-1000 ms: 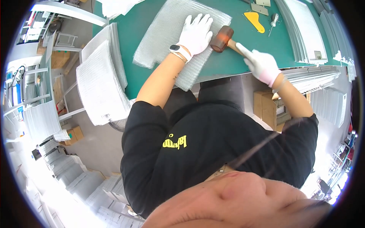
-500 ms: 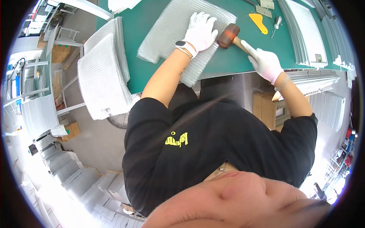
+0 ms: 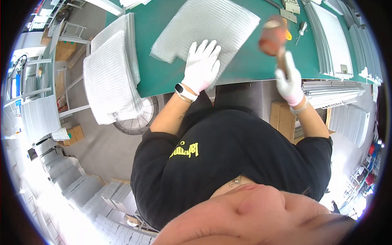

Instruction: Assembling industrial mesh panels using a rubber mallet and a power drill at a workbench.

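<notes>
The mallet [image 3: 272, 36] stands just ahead of the gloved right hand [image 3: 290, 83], its wooden handle pointing away from the person and its blurred reddish-brown head at the far end. That hand is wrapped around the handle, a finger stretched along it. Left of this grip, the gloved left hand [image 3: 202, 67] holds nothing; it lies flat, fingers slightly spread, on a notched wire-mesh sheet [image 3: 208, 24] on the green workbench [image 3: 253, 67]. Below the grip, under the bench, sits a cardboard box [image 3: 281, 120]; its contents cannot be told. Beyond the grip, a yellow scraper [image 3: 288, 35] shows partly behind the mallet head, with a screwdriver [image 3: 301, 32] to its right.
</notes>
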Demonstrator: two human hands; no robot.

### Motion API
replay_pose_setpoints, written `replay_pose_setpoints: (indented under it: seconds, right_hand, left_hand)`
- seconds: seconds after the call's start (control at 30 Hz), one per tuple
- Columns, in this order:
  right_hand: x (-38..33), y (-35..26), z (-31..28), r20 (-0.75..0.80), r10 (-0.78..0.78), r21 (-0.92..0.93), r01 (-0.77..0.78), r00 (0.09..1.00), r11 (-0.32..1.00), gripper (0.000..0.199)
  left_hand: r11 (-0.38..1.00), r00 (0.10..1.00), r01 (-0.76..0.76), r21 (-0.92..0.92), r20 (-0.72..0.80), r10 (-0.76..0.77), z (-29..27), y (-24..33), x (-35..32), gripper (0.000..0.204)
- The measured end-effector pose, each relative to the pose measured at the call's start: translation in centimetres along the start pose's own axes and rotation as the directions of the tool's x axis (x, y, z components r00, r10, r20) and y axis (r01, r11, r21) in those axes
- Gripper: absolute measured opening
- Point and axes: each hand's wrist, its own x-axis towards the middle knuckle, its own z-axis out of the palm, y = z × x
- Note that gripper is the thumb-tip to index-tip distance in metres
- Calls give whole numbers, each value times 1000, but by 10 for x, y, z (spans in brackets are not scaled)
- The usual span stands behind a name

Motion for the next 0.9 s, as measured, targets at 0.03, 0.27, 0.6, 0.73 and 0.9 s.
replay_pose_setpoints:
  seconds: [0.03, 0.27, 0.6, 0.73, 0.9]
  right_hand:
    - [9, -7, 4, 346, 60, -270, 38, 936, 962, 63]
    - [12, -18, 17, 150, -9, -197, 39, 989, 980, 60]
    - [52, -25, -17, 165, 146, -67, -137, 975, 988, 58]
    - [27, 2, 15, -2, -157, -131, 155, 988, 979, 57]
    - [42, -7, 6, 597, 196, -496, 166, 778, 852, 59]
  left_hand:
    - [1000, 1000, 2, 15, -1, -2, 3, -2, -2, 46]
    - [1000, 1000, 15, -11, 6, -15, 5, 1, -3, 46]
    - [994, 993, 52, -91, -98, -61, 28, -8, 38, 41]
    - [988, 989, 71, -140, -119, -88, 47, -11, 66, 38]
    - [990, 997, -13, -141, -78, 2, 55, -28, 62, 46]
